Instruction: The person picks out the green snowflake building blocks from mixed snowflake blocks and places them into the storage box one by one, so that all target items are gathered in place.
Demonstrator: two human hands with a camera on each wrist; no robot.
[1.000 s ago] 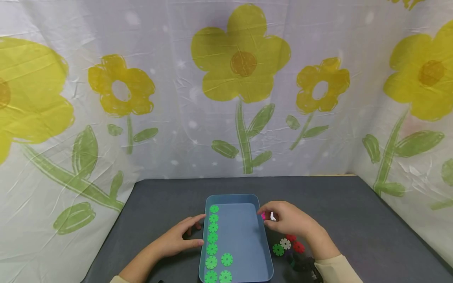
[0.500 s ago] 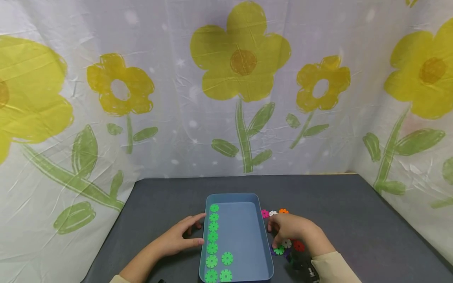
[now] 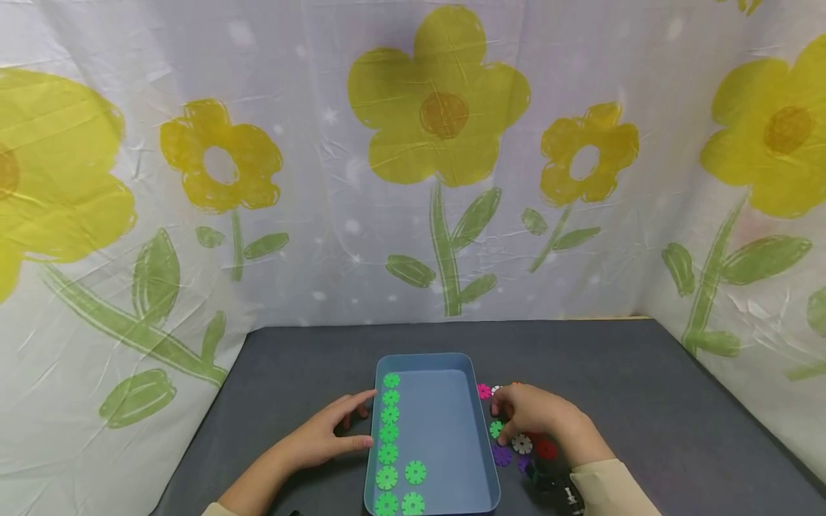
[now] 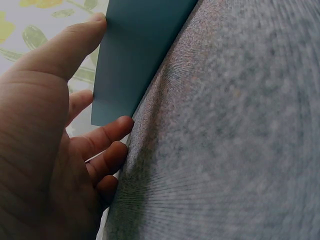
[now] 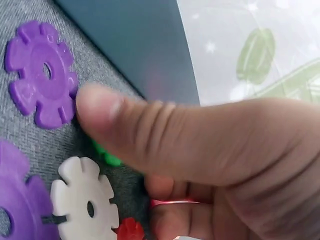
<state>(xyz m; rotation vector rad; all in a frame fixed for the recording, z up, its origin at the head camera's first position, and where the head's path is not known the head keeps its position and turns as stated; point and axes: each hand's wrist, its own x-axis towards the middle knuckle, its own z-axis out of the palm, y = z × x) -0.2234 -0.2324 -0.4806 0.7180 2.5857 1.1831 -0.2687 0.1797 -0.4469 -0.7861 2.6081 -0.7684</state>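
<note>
My left hand (image 3: 329,430) reaches the left side of a blue-grey tray (image 3: 484,459), thumb and forefinger touching its wall. The left wrist view shows the fingers extended, with the tray's wall (image 4: 135,55) at their tips. Just outside the tray's right side, my right hand (image 3: 542,419) pinches a green interlocking disc (image 3: 496,429) between thumb and fingers. From the right wrist, the thumb hides most of that green disc (image 5: 107,154). Below this hand lie a purple disc (image 3: 501,455), a white disc (image 3: 521,444) and a red disc (image 3: 546,449).
Inside the tray, a column of green discs (image 3: 388,433) runs along the left wall, and two more green discs (image 3: 416,472) lie beside its near end. A pink disc (image 3: 484,391) sits right of the tray. Dark cloth (image 3: 310,358) covers the table before a flowered curtain (image 3: 310,179).
My right hand went from the pink and white discs down to the near pile, then moved a green disc up and left towards the tray wall, uncovering a purple disc. The left hand stayed put.
</note>
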